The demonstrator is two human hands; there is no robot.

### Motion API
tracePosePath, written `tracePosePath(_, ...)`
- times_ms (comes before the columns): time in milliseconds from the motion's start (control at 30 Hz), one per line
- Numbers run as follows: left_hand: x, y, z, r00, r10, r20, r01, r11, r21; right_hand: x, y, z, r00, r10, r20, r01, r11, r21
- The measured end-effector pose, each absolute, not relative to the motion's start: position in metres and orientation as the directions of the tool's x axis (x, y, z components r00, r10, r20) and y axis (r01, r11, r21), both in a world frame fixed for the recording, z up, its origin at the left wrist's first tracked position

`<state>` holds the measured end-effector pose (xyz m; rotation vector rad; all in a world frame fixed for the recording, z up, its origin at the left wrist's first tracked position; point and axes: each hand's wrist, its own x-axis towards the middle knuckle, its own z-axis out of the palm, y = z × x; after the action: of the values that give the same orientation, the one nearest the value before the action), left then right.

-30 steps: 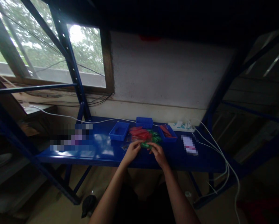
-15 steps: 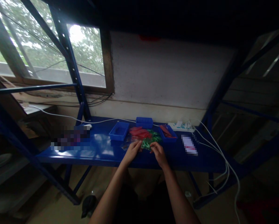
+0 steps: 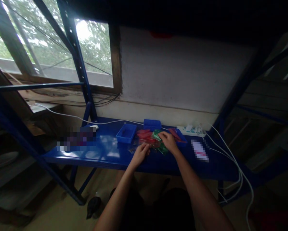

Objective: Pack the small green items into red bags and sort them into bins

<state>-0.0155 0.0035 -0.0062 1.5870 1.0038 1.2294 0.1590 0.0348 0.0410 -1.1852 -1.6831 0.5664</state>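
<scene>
Red plastic packets [image 3: 144, 134] and green plastic packets [image 3: 162, 149] lie in a loose heap on the blue table [image 3: 105, 154]. My right hand [image 3: 168, 141] reaches over the heap, its fingertips pinching a shiny green packet [image 3: 156, 134]. My left hand [image 3: 141, 154] is closed at the near edge of the heap; whatever its fingers hold, if anything, is hidden. A blue tray [image 3: 126, 134] stands left of the heap and looks bare inside. Behind my right hand, another blue tray [image 3: 182, 143] contains red packets [image 3: 175, 134].
A third blue tray [image 3: 152, 124] stands behind the heap. At the back right lies a white power strip [image 3: 192, 131] with cables trailing off the table's right end. A blurred pale item [image 3: 199, 150] lies at right. Blue rack posts [image 3: 82, 70] frame the table.
My right hand has moved forward over the heap with a green packet in its fingertips. My left hand stays near the front of the heap. The view has shifted slightly.
</scene>
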Motion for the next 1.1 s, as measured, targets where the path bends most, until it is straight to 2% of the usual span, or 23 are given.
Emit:
tracePosePath(133,-0.015,0.002,-0.007,0.219,0.933,0.286,0.111,-0.315,0.942,0.158,0.091,0.057,-0.029,0.981,0.192,0.411,0.186,-0.892)
tracePosePath(333,-0.015,0.002,-0.011,0.245,0.929,0.279,0.135,-0.318,0.939,0.142,0.135,0.053,-0.065,0.992,0.108,0.409,0.126,-0.904)
tracePosePath(467,-0.016,0.002,-0.012,0.268,0.915,0.302,0.152,-0.349,0.925,0.138,0.137,0.046,-0.075,0.990,0.116,0.484,0.137,-0.864)
tracePosePath(600,-0.015,0.002,-0.013,0.265,0.911,0.316,0.152,-0.363,0.919,0.143,0.127,0.042,-0.107,0.982,0.158,0.636,0.190,-0.748)
tracePosePath(767,-0.015,0.004,-0.016,0.279,0.910,0.306,0.142,-0.355,0.924,0.157,0.102,0.040,-0.164,0.966,0.201,0.817,0.247,-0.520)
tracePosePath(933,-0.017,0.004,-0.016,0.293,0.896,0.334,0.178,-0.394,0.902,0.168,0.075,0.043,-0.182,0.971,0.154,0.921,0.224,-0.320)
tracePosePath(1100,-0.016,0.002,-0.013,0.274,0.904,0.328,0.207,-0.388,0.898,0.170,0.054,0.046,-0.191,0.978,0.086,0.957,0.205,-0.205)
